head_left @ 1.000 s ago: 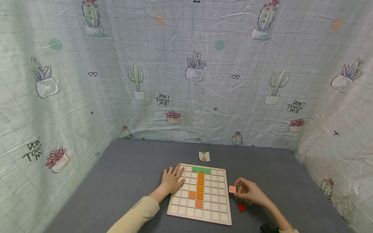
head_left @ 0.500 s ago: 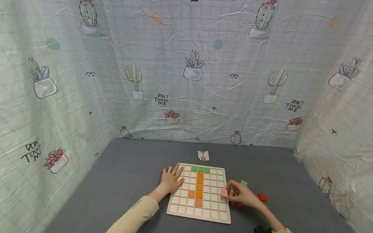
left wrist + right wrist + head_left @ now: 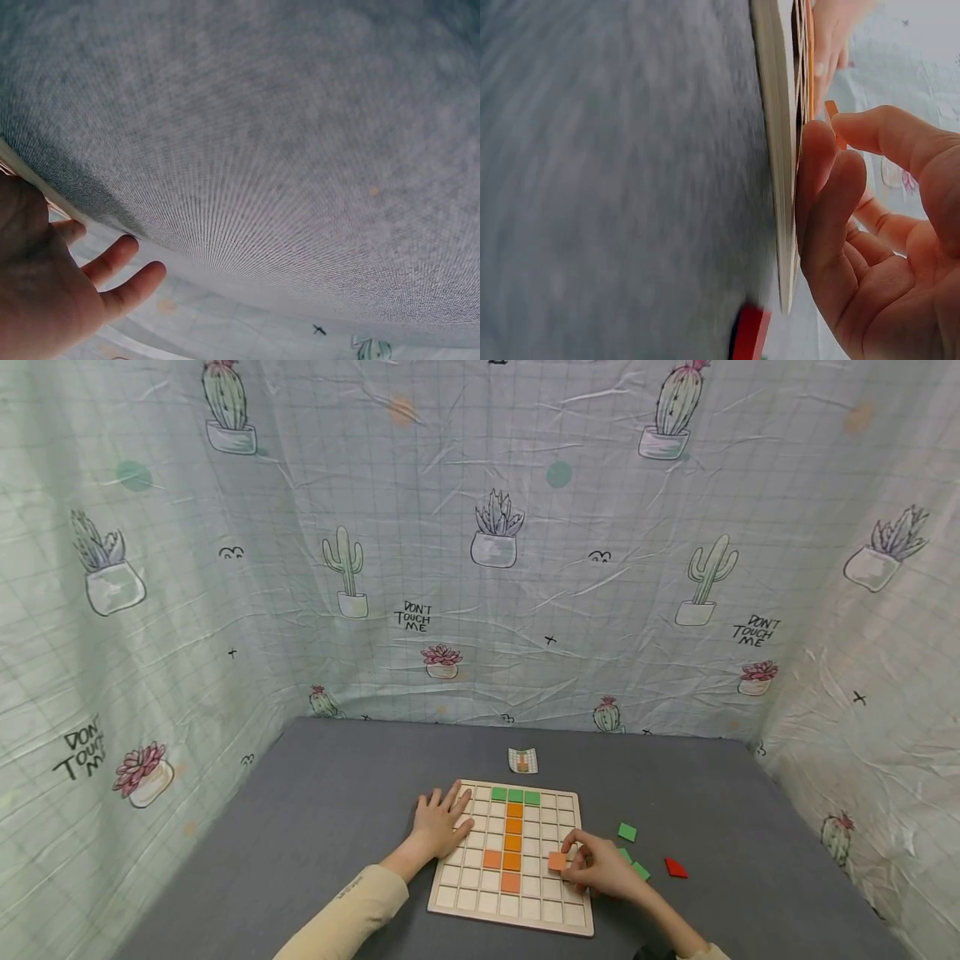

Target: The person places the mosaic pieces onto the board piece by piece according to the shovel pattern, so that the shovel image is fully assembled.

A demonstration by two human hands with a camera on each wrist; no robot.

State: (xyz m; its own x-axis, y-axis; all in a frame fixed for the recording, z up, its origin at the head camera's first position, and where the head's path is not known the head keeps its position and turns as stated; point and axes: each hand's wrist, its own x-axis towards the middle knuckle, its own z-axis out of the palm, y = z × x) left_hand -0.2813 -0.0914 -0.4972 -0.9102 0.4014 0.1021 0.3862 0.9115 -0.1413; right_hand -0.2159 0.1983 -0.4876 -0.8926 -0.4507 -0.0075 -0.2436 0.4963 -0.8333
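A wooden grid board (image 3: 551, 893) lies on the grey table, its square cells partly filled with green tiles (image 3: 515, 796) along the far row and a column of orange tiles (image 3: 513, 842). Two lighter orange tiles (image 3: 492, 859) sit beside and below that column. My left hand (image 3: 438, 825) rests on the board's left edge with fingers spread. Over the right part of the board, my right hand (image 3: 600, 865) pinches an orange square tile (image 3: 557, 861) between thumb and fingers. In the right wrist view the tile (image 3: 835, 120) shows edge-on at the fingertips.
Right of the board lie loose green tiles (image 3: 627, 832) and a red quarter-round piece (image 3: 676, 867). A small printed pattern card (image 3: 522, 761) lies behind the board. A cactus-print curtain (image 3: 450, 568) surrounds the table at the back and sides.
My right hand has carried the orange tile leftward from beside the board to above its right columns, uncovering loose green and red pieces. The left hand stays on the board's edge.
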